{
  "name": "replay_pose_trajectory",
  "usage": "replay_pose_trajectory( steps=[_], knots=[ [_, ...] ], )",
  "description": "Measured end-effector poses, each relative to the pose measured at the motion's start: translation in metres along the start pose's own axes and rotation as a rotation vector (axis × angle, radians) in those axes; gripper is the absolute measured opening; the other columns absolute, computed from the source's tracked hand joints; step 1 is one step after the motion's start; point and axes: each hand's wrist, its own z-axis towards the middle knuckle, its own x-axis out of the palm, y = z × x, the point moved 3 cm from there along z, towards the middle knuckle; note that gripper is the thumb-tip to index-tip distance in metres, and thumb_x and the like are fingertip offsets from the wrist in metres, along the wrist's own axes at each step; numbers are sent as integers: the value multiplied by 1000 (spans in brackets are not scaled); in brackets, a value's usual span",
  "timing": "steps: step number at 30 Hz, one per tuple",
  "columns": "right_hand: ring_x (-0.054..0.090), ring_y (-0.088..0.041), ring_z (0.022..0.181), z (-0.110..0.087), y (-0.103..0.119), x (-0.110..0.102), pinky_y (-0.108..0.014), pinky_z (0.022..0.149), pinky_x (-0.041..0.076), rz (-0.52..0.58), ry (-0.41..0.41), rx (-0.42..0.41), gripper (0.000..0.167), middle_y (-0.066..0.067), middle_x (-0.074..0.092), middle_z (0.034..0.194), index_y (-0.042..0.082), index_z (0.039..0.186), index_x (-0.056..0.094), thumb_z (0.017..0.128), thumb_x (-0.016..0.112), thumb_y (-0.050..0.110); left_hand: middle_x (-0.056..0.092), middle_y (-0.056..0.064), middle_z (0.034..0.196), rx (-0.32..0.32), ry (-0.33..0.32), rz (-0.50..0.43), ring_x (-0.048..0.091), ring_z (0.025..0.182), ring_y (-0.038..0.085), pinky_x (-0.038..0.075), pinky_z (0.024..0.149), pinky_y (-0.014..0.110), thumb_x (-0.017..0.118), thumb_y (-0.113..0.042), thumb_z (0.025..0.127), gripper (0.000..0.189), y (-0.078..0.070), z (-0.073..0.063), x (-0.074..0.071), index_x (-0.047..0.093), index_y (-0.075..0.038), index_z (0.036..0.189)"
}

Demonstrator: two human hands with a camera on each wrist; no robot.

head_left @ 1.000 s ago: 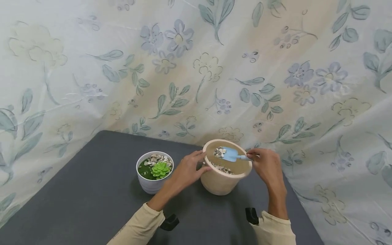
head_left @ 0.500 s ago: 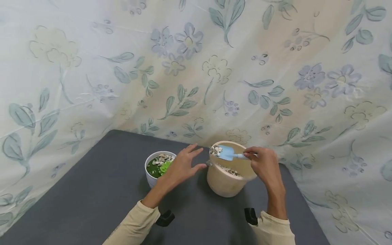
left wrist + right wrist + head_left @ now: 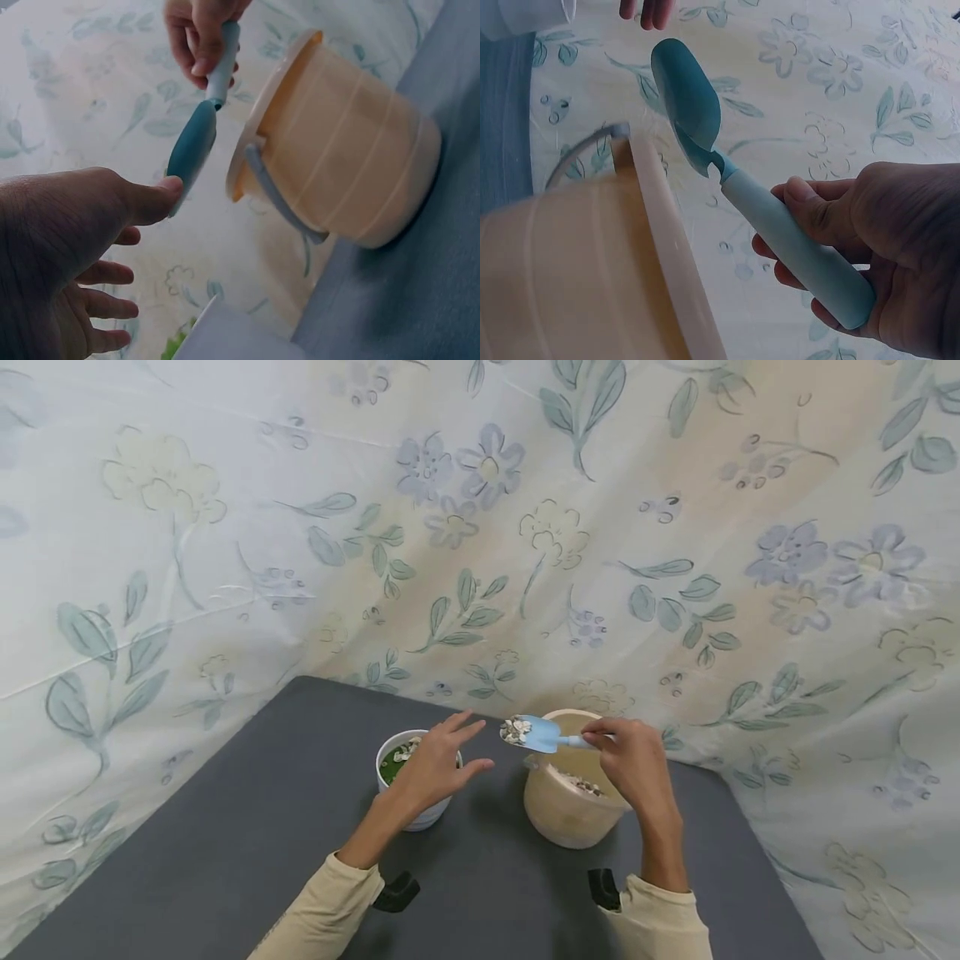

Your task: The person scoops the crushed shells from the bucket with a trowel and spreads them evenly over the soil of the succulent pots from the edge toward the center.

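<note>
Garden trowel (image 3: 543,737), blue, bearing gravel (image 3: 517,729): our right hand (image 3: 636,764), fingers clamped on handle (image 3: 799,255); our left hand (image 3: 433,767), fingers apart.

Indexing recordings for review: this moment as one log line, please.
right grip: holds blue trowel bearing pebbles | left grip: empty, partly hiding white pot | beige bucket: on gray table, more pebbles inside
</note>
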Motion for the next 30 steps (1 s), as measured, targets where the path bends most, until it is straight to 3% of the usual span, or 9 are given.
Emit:
replay_pose_trajectory(
  steps=[5,10,17,24,30],
  knots=[
    [59,-23,74,4,9,7,-30,66,39,34,-7,-32,9,-12,82,96,6,98,83,93,76,4,50,23,159,-22,1,15,53,143,47,45,115,64,78,-36,95,64,5,-4,-8,60,-5,147],
    [52,-19,67,9,19,16,-26,58,35,69,-10,-60,10,-11,83,94,8,97,84,92,77,4,51,23,159,-60,-9,33,54,142,46,47,113,62,79,-35,94,63,13,-7,-16,60,-6,147],
    [51,-19,62,14,30,28,-24,50,33,119,19,-30,14,-12,82,94,6,100,84,91,76,-1,48,21,161,-102,2,63,54,142,45,49,112,61,77,-35,95,65,22,-12,-27,58,-7,150],
    [67,-23,81,20,46,41,-30,71,46,121,52,-63,12,-10,82,97,6,97,84,91,76,-2,45,22,162,-170,9,63,49,146,47,44,115,64,75,-36,97,68,34,-21,-35,54,-4,152],
    [69,-24,86,28,62,56,-34,77,46,123,54,-111,12,-8,83,98,8,96,84,90,78,0,45,24,162,-203,2,60,48,147,46,46,115,62,75,-36,97,72,44,-31,-40,49,-1,155]
  ],
)
